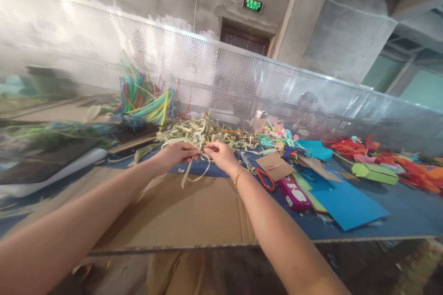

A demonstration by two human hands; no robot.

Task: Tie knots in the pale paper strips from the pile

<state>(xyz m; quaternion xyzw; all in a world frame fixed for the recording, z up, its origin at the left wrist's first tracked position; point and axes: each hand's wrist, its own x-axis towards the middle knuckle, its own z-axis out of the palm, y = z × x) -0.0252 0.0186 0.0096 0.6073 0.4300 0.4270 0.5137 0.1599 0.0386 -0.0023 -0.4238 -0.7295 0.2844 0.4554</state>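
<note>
Both my hands meet over the middle of the table, fingertips pinched close together. Between them hangs a pale cream strip [188, 176], its loose ends curling down above the cardboard sheet [180, 212]. My left hand [177, 154] grips it from the left, thumb against fingers. From the right my right hand [221, 154] pinches it too, a gold bracelet [238, 177] on that wrist. Just behind my hands lies a heap of similar pale strips [194, 129]. The exact point where the fingers meet is too small to make out.
Right of my hands lie red-handled scissors [266, 179], a purple box [295, 193], blue sheets [346, 205] and a green paper piece [375, 173]. Colourful thin rods [147, 97] stand back left. Red and orange pieces [418, 170] lie far right. A perforated metal screen [238, 73] borders the table.
</note>
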